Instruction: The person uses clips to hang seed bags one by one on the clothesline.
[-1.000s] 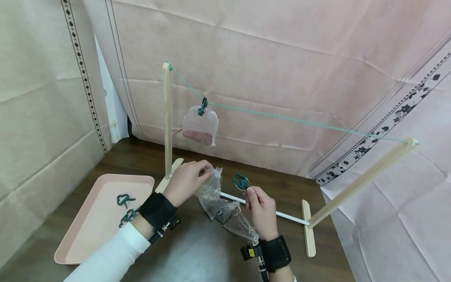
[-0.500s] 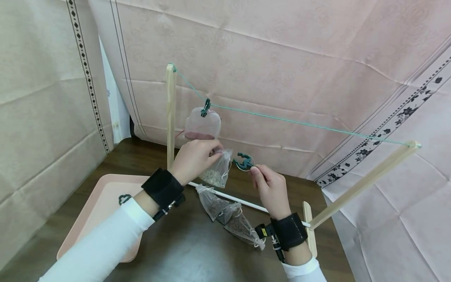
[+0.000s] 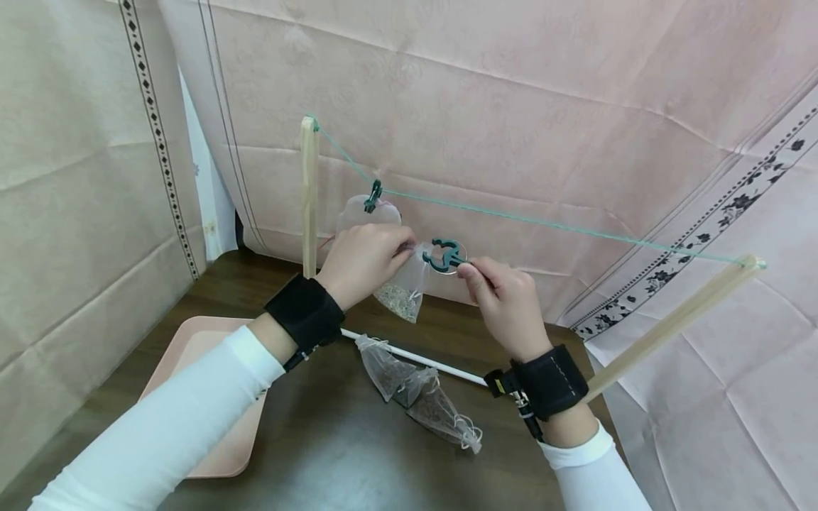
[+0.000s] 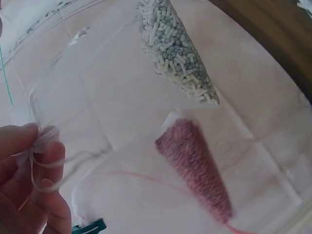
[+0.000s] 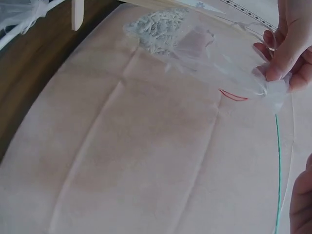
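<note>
My left hand (image 3: 369, 257) pinches the gathered neck of a sheer drawstring bag (image 3: 402, 299) that hangs down with pale green-white pellets (image 4: 170, 48) in its bottom. Loose drawstring loops trail by those fingers in the left wrist view. Between thumb and fingers my right hand (image 3: 508, 301) holds a dark green clip (image 3: 445, 255) with a metal ring, its prongs pointing left at the bag's top. Behind the left hand, a second sheer bag (image 3: 358, 211) with pink-red filling (image 4: 197, 168) hangs from the green cord (image 3: 543, 223) by another green clip (image 3: 373, 196).
Wooden posts (image 3: 309, 191) at left and right (image 3: 677, 326) carry the cord; a white rod (image 3: 441, 367) runs low between them. More sheer bags (image 3: 441, 417) lie on the dark table (image 3: 358, 454). A pink tray (image 3: 233, 465) at left is partly covered by the left arm.
The left hand has lifted the pellet bag from the table up toward the cord. The right hand has risen alongside with the clip, moving slightly right.
</note>
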Motion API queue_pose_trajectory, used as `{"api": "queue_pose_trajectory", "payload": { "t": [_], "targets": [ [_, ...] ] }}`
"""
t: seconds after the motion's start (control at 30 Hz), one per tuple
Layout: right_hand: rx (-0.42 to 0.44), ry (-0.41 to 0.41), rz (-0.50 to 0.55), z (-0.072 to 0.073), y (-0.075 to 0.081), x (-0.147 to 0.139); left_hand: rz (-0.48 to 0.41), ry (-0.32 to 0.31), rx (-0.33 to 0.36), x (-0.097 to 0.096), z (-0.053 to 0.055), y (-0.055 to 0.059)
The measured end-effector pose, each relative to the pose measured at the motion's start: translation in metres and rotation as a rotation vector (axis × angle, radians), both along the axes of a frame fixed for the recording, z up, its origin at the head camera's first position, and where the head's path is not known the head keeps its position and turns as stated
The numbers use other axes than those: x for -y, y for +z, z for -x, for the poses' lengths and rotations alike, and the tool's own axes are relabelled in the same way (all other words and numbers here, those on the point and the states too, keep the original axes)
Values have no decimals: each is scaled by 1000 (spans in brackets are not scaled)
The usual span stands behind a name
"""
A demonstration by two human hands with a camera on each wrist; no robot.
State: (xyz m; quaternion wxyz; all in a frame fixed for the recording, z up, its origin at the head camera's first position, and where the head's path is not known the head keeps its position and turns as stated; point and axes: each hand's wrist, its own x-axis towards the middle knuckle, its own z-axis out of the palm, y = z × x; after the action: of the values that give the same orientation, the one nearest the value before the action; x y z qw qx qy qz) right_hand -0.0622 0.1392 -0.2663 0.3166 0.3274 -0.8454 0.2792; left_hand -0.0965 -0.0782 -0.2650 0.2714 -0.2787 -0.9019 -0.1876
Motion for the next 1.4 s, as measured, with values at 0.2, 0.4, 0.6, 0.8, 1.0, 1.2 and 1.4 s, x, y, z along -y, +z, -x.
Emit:
{"api": "queue_pose_trajectory", "payload": {
  "t": [0.2, 0.4, 0.6, 0.8, 1.0, 1.2, 1.4],
  "targets": [
    [-64, -27, -109, 8, 21, 2, -8, 24, -89, 0, 1, 13],
    [-145, -56, -208, 12, 37, 4, 16, 53, -255, -4, 5, 22],
    [-250, -81, -316, 15, 51, 10, 20, 71, -306, -6, 10, 30],
    [-290, -127, -451, 21, 63, 15, 40, 99, -258, -6, 14, 37],
    [-295, -157, -487, 28, 70, 17, 32, 111, -230, -6, 21, 40],
    [-265, -163, -523, 37, 76, 23, 29, 112, -226, -4, 26, 41],
    [-242, -177, -578, 44, 79, 30, 29, 111, -198, -1, 30, 42]
  ]
}}
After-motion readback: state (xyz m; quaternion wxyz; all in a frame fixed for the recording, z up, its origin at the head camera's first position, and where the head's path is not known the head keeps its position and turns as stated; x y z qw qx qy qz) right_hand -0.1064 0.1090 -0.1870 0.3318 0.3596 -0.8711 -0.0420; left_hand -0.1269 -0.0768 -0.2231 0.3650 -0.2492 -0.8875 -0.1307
